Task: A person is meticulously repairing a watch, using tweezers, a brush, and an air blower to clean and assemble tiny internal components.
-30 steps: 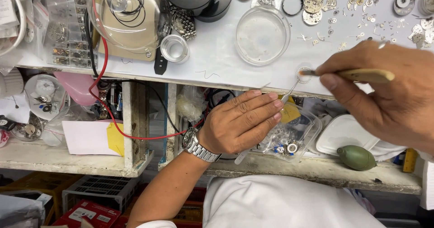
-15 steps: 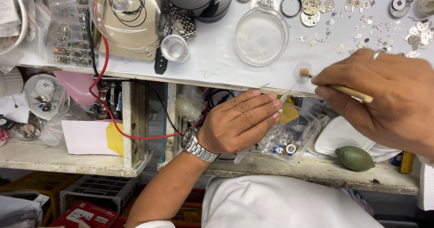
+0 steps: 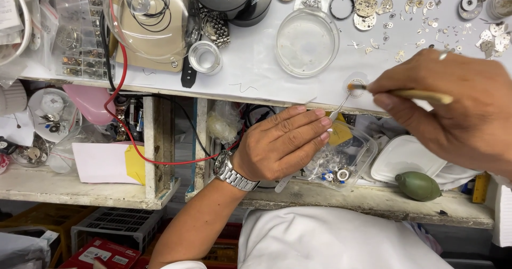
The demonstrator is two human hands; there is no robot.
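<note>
White bench (image 3: 256, 82): left hand (image 3: 280, 143) pinches one tweezers (image 3: 337, 109) at one small gear (image 3: 356, 85); right hand (image 3: 453, 106) grips one brush (image 3: 405, 93) there.

Red box (image 3: 101, 252), bottom-left floor.

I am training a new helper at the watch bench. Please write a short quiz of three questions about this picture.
1. True or false: the left hand holds tweezers.
2. What does the right hand hold? A) green rubber blower B) wooden-handled brush C) glass dish
3. On which wrist is the metal wristwatch?

Key: 1 true; 2 B; 3 the left. The blower lies untouched on the lower shelf; the glass dish sits on the white bench top.
</note>
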